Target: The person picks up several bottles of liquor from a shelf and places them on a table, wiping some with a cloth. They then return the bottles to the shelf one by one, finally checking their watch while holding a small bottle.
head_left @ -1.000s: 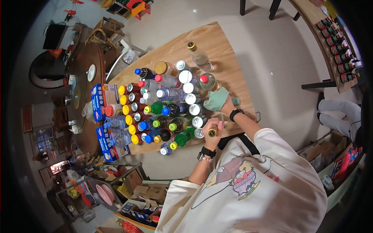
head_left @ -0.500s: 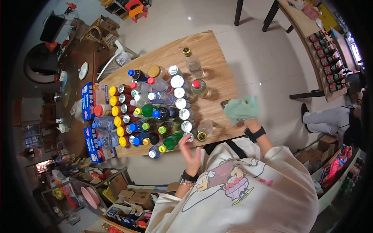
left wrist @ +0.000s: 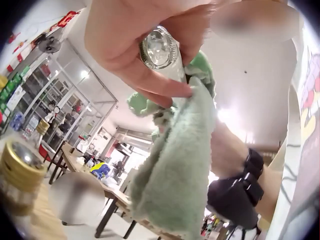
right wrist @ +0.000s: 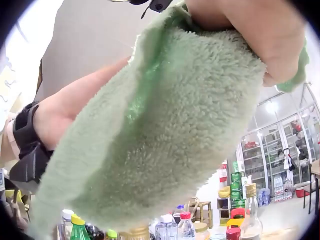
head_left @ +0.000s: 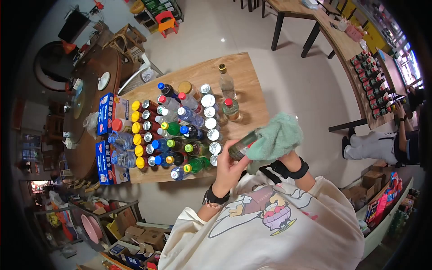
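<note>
My left hand (head_left: 228,170) grips a small glass bottle (head_left: 239,148) near its base; the thick clear bottom (left wrist: 158,48) shows between the fingers in the left wrist view. A fuzzy green cloth (head_left: 278,137) covers the bottle's other end. My right hand (right wrist: 272,37) holds this cloth around the bottle, its fingers partly hidden by the folds. Both hands are in front of the chest, over the near table edge. A gold-capped bottle (left wrist: 21,167) stands close to the left hand. Farther off stand a red-capped glass bottle (head_left: 231,109) and a tall clear bottle (head_left: 226,82).
Rows of bottles and cans (head_left: 191,118) fill the left part of the wooden table (head_left: 245,72). Blue boxes (head_left: 106,162) stand at its far left end. Dark bottles (head_left: 372,85) line another table at right, where a person (head_left: 378,146) stands.
My left hand let go of the gold-capped bottle and took hold of the smaller glass bottle in the cloth. The cloth and right hand moved off the table toward the body, meeting the left hand.
</note>
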Demonstrator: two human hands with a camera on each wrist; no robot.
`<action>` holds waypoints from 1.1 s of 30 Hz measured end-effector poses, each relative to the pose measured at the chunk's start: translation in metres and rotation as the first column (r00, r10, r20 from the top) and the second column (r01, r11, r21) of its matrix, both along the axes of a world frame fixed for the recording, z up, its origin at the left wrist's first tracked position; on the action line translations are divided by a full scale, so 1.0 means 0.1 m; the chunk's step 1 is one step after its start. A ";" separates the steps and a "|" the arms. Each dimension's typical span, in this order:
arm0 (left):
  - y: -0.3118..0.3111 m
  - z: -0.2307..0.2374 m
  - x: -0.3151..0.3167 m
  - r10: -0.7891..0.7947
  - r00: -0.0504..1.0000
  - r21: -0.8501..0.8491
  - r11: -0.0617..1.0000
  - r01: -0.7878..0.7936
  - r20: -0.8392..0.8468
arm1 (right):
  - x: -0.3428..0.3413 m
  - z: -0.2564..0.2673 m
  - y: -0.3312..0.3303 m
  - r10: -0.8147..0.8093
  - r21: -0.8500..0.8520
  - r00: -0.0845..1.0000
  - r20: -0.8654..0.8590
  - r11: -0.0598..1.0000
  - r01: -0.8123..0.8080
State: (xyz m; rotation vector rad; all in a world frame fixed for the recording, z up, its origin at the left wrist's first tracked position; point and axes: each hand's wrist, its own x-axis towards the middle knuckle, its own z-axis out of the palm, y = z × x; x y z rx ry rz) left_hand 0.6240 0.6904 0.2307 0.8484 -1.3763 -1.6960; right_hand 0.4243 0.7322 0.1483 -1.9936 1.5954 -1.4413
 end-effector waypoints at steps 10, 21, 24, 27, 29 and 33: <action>0.12 -0.17 0.24 0.065 0.968 0.087 0.995 -0.045 -0.241 | -0.12 0.51 -0.25 0.383 0.067 0.880 0.281 0.907 -0.416; 0.11 -0.25 0.34 0.145 0.959 0.192 0.976 -0.099 -0.244 | 0.10 0.26 -0.26 0.159 -0.273 -0.245 0.956 0.786 -0.555; 0.14 -0.17 0.22 0.089 0.971 0.345 0.939 -0.007 -0.222 | 0.23 0.10 -0.17 0.058 -0.415 -0.484 0.873 0.610 -0.675; 0.18 -0.21 0.20 0.070 0.929 0.543 0.826 0.150 -0.363 | 0.36 0.18 -0.15 0.061 -0.314 -0.370 0.927 0.666 -0.677; 0.24 -0.20 0.18 0.046 0.947 0.546 0.825 0.144 -0.319 | 0.40 0.09 -0.09 0.112 -0.255 -0.247 0.963 0.682 -0.685; 0.28 -0.29 0.15 0.142 0.915 0.758 0.615 0.218 -0.378 | 0.79 0.21 -0.19 0.047 -0.082 -0.114 0.992 0.945 -0.318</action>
